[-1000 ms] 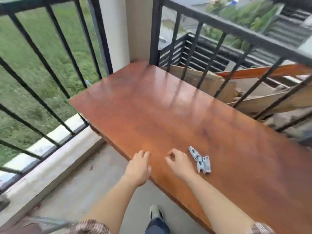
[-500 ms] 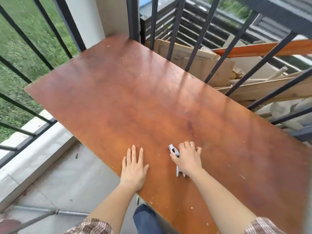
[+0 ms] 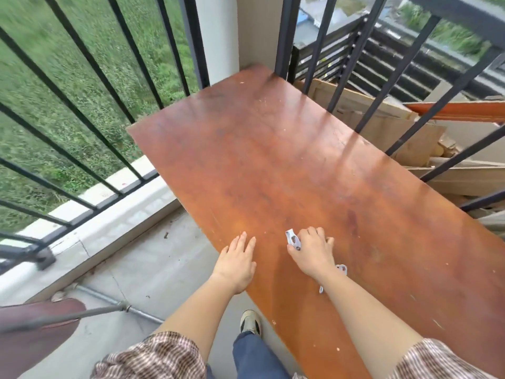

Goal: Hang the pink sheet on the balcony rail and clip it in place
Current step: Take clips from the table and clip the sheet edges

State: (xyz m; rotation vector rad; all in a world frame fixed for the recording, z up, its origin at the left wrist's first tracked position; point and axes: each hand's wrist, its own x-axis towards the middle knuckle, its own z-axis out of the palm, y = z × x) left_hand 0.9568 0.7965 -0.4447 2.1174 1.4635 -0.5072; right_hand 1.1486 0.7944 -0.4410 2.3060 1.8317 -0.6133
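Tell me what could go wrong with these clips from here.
The right hand grips one clip close to the near edge of the table; a slip may drop it to the floor. A second clip lies half hidden under that wrist, so the forearm may sweep it off.
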